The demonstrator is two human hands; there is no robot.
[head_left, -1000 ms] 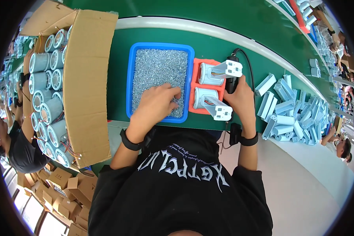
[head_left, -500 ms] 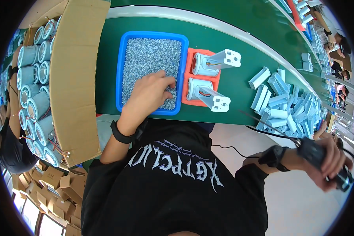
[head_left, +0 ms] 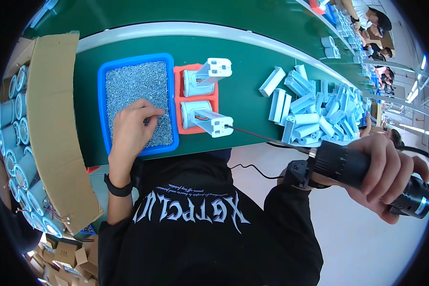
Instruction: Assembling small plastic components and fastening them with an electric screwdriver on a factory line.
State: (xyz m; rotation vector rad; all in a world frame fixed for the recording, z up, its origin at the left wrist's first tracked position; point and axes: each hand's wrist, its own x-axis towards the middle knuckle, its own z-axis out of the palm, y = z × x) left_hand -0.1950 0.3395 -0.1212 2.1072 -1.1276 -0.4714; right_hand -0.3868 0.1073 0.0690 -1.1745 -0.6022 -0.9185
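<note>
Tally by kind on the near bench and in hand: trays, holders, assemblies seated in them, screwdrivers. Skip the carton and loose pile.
Blue tray: 1
Red holder: 1
Seated assemblies, upper one and lower one: 2
Black screwdriver: 1
Total: 5

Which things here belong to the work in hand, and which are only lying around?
In use, apparently:
black driver, in right hand
small metal pieces in blue tray, at left hand
red holder with two cylinders

Seemingly lying around:
loose pale parts
cardboard box
background cartons
</note>
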